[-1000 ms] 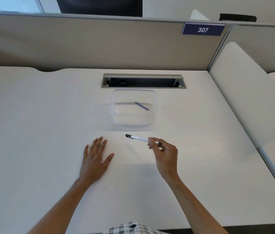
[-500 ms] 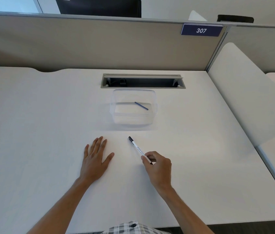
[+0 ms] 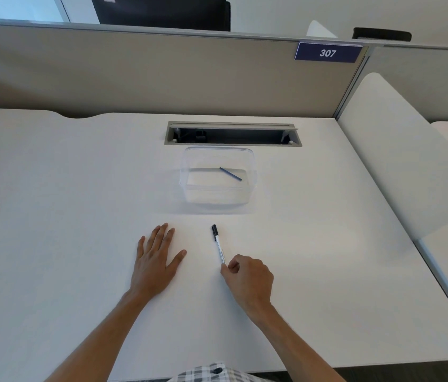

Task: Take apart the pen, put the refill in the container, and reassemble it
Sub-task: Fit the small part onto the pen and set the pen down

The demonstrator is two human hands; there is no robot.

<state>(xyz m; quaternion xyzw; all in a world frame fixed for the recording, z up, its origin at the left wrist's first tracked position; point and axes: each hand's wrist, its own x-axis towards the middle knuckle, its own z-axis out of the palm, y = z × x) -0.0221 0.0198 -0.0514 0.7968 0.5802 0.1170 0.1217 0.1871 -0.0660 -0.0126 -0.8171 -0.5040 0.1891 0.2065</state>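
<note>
A white pen point(image 3: 218, 245) with a black cap lies on the white desk, cap pointing away from me. My right hand point(image 3: 247, 277) is curled at its near end, fingertips pinching the barrel. My left hand point(image 3: 155, 259) rests flat on the desk to the left, fingers spread, holding nothing. A clear plastic container point(image 3: 189, 188) stands beyond the pen, and a thin blue refill point(image 3: 230, 174) lies inside it.
An open cable slot point(image 3: 232, 133) sits in the desk behind the container. A beige partition with a "307" label point(image 3: 327, 52) closes the back. A white divider panel point(image 3: 399, 150) rises at the right.
My right hand has come down and toward me with the pen, turning it from crosswise in the air to lying lengthwise on the desk. My left hand has stayed put.
</note>
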